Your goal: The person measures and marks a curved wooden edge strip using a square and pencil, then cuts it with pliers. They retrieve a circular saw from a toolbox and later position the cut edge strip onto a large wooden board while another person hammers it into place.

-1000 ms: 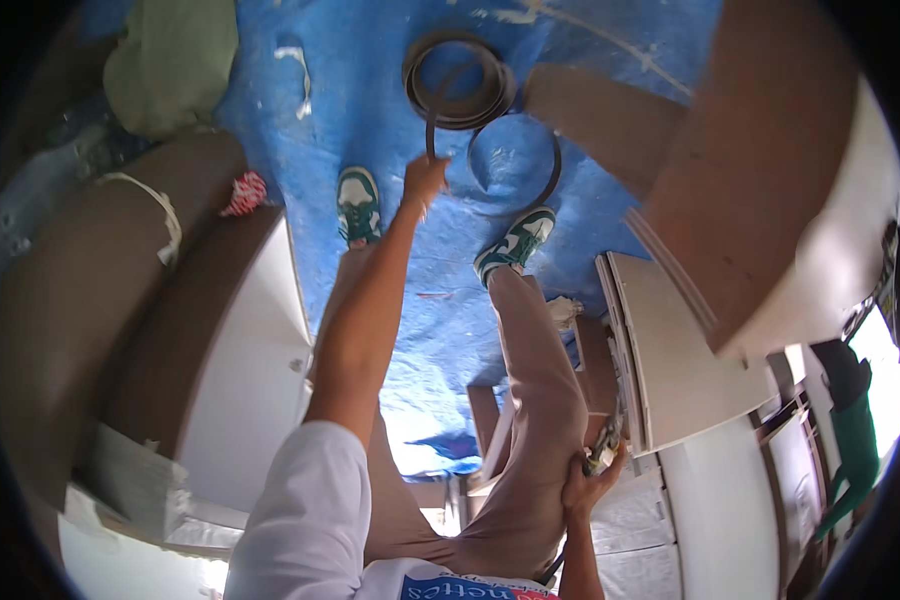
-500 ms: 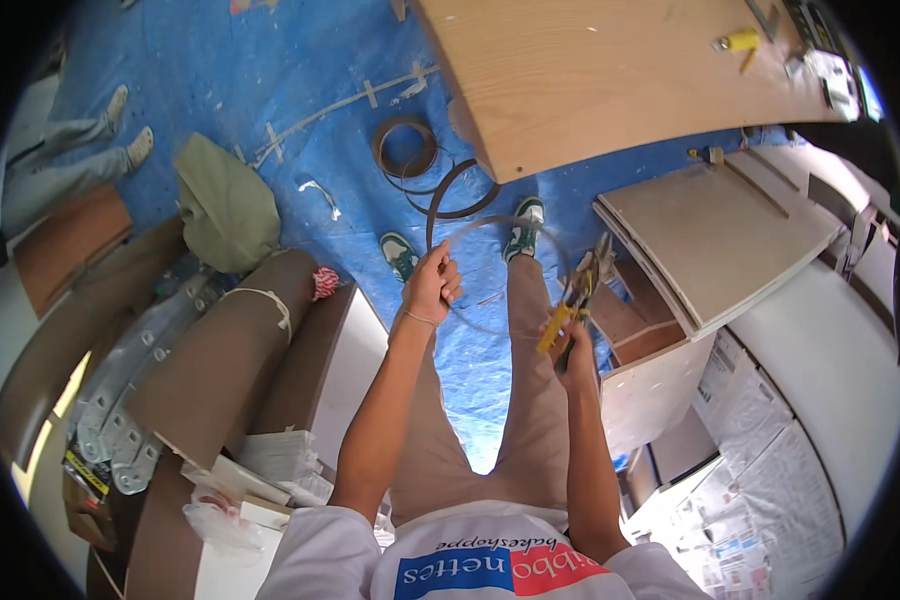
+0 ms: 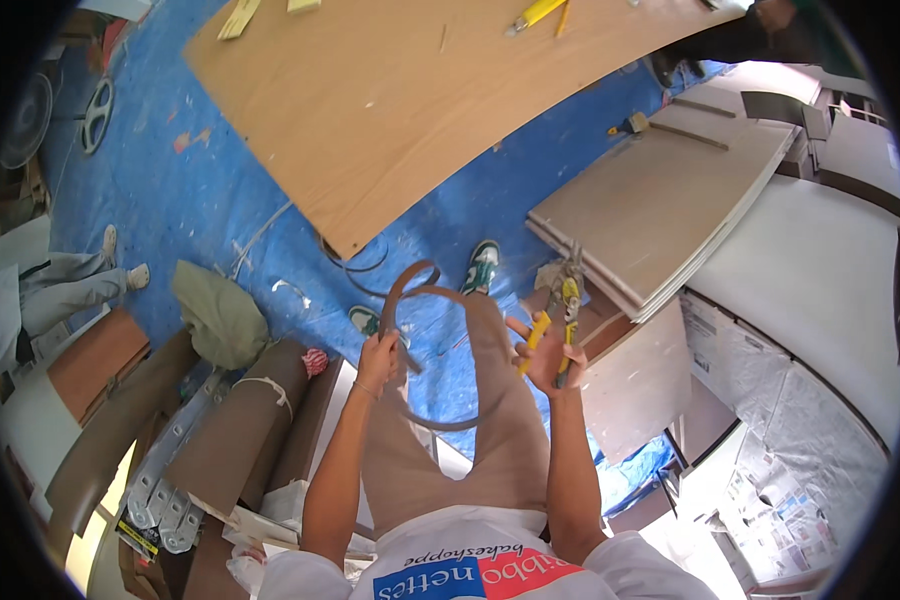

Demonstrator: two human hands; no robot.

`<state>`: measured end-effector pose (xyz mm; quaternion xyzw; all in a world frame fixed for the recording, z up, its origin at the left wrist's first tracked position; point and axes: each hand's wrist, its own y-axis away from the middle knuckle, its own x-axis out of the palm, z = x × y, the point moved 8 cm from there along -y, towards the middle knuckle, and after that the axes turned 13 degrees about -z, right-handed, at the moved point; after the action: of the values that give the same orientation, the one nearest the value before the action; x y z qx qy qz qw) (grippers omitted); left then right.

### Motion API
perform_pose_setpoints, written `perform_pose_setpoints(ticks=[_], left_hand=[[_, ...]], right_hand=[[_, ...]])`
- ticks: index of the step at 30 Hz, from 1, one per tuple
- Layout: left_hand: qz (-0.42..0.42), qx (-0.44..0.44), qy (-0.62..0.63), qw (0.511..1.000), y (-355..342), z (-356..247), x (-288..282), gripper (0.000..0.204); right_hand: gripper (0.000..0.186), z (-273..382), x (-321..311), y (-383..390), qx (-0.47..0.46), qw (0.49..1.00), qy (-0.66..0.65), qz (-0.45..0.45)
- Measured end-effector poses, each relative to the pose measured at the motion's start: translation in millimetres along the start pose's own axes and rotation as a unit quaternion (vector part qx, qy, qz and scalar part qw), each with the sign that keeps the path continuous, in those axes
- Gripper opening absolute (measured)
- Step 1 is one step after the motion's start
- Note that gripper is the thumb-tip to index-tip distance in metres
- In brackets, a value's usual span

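Observation:
My left hand (image 3: 376, 364) is closed around a thin, flexible brown edging strip (image 3: 391, 301). From that hand the strip curls up and round in wide loops in front of my legs. My right hand (image 3: 548, 368) grips pliers (image 3: 570, 300) with yellow and dark handles, their jaws pointing away from me. Some of its fingers are spread, while the tool rests against the palm and thumb. Beyond the strip, more dark banding lies on the blue floor sheet (image 3: 210, 190), partly hidden by the wooden board's corner.
A large wooden board (image 3: 370, 110) extends ahead, carrying a yellow-handled tool (image 3: 536, 14). Stacked panels (image 3: 660, 215) stand at right, above a wooden cabinet (image 3: 640, 375). At left are brown rolled sheets (image 3: 235, 425) and a green cloth (image 3: 218, 312). Another person's legs (image 3: 75, 285) show far left.
My view has swung, so the board now reaches farther left. My left hand still holds the strip, whose loop hangs lower. The fingers of my right hand have spread around the pliers.

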<state>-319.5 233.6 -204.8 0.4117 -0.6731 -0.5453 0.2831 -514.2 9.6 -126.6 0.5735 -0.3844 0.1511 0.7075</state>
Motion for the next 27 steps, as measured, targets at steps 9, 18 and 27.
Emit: perform_pose_setpoints(ticks=[9, 18, 27], left_hand=[[0.016, 0.073, 0.025, 0.997, 45.9, -36.4, 90.4, 0.032], [-0.038, -0.033, 0.162, 0.985, 53.1, -39.1, 126.4, 0.047], [-0.092, -0.047, 0.252, 0.962, 37.1, -19.6, 96.2, 0.046]], right_hand=[[0.056, 106.2, 3.9, 17.3, 0.047, 0.962, 0.218, -0.157], [0.041, 70.1, -24.2, -32.9, 0.225, 0.945, 0.156, -0.177], [0.037, 126.8, 37.7, 40.0, 0.152, 0.962, 0.116, -0.194]])
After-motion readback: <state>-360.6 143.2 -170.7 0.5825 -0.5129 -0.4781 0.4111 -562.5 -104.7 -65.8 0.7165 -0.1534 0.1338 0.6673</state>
